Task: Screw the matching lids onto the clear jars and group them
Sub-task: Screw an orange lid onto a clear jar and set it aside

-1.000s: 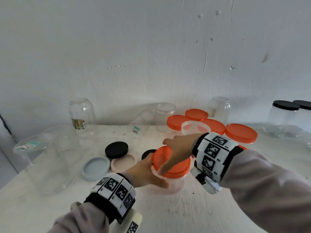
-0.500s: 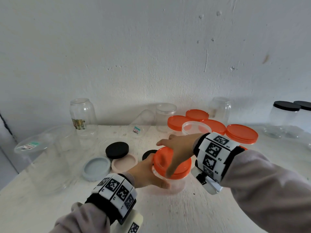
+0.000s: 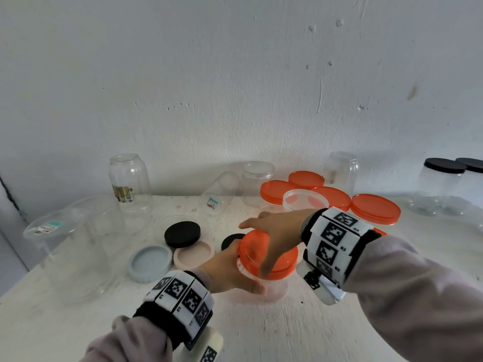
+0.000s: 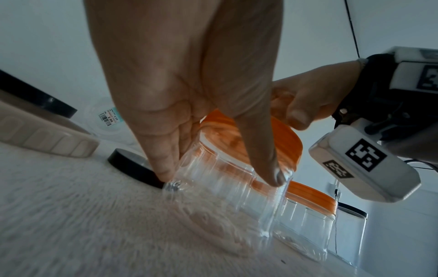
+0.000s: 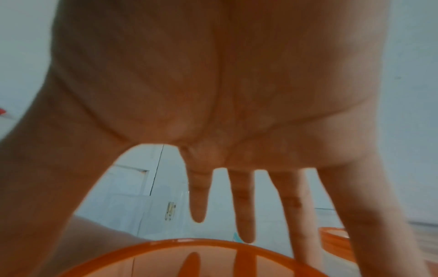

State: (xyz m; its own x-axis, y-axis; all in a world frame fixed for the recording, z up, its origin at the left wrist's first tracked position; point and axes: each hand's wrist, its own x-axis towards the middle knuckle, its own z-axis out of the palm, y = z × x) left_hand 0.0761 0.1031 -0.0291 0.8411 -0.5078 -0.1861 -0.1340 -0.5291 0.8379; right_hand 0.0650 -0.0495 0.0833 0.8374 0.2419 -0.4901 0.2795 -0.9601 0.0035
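Note:
A clear jar (image 3: 271,286) stands tilted at the table's middle, with an orange lid (image 3: 254,249) on its mouth. My left hand (image 3: 230,270) grips the jar's wall from the left, thumb on the near side (image 4: 265,168). My right hand (image 3: 279,231) hovers over the lid with fingers spread and straight, the forefinger pointing left and the thumb lying across the lid's near part. In the right wrist view the spread fingers (image 5: 244,206) stand above the lid (image 5: 189,258). In the left wrist view the jar (image 4: 225,196) leans under the lid (image 4: 284,142).
Orange-lidded jars (image 3: 375,207) and an open clear jar (image 3: 304,201) stand behind at the right. A black lid (image 3: 182,233), grey lid (image 3: 150,262) and pink lid (image 3: 193,254) lie left. A large clear container (image 3: 75,246) stands far left. Black-lidded jars (image 3: 441,178) stand far right.
My right hand's fingers have spread out from the lid, the forefinger now stretching left. The jar and lid have tipped a little towards the left. The left hand keeps its hold.

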